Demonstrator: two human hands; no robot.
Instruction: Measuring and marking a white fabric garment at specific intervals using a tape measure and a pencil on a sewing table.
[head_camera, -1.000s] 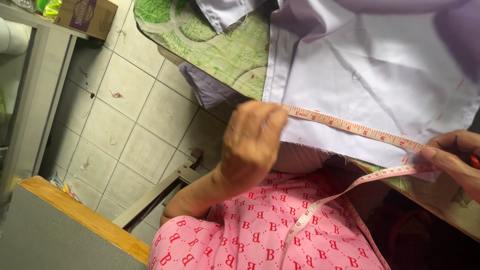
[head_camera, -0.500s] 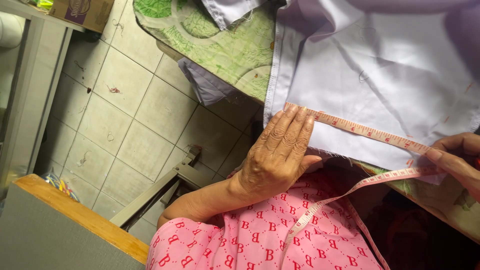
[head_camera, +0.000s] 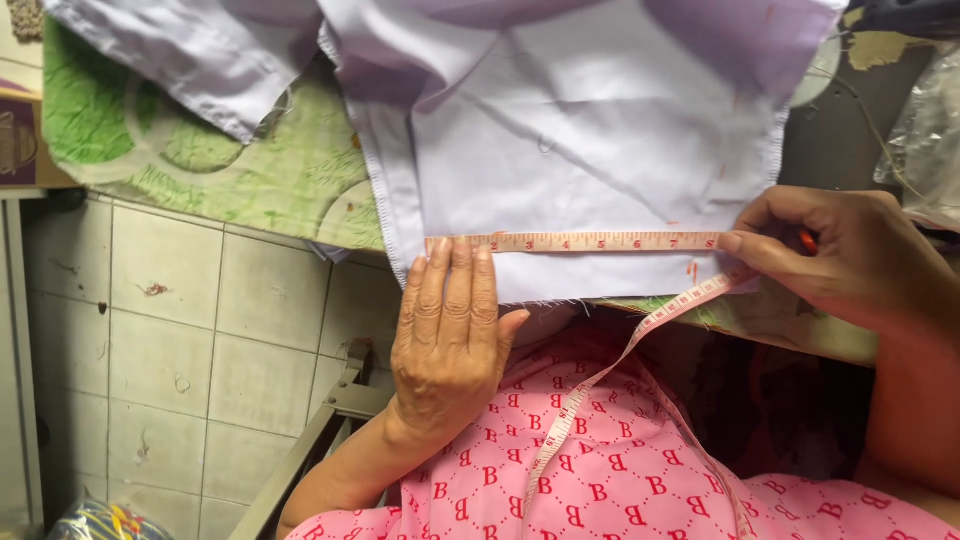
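A pale lilac-white garment piece (head_camera: 580, 140) lies flat on the table, its raw lower edge hanging near me. A pink measuring tape (head_camera: 590, 241) is stretched straight across it close to that edge. My left hand (head_camera: 447, 340) lies flat with fingertips pressing the tape's left end onto the cloth. My right hand (head_camera: 840, 255) pinches the tape at the cloth's right side, with a small orange-red object between its fingers. The tape's loose tail (head_camera: 590, 385) droops down over my pink patterned clothing.
A green patterned table cover (head_camera: 200, 160) shows to the left of the cloth, with another pale fabric piece (head_camera: 190, 50) on it. Grey tiled floor (head_camera: 180, 350) lies below left, with a metal frame bar (head_camera: 310, 450). A clear plastic bag (head_camera: 925, 110) sits at far right.
My left hand has flattened and slid onto the tape's left end. The view has swung so the tape now runs level across the cloth; my right hand keeps its pinch.
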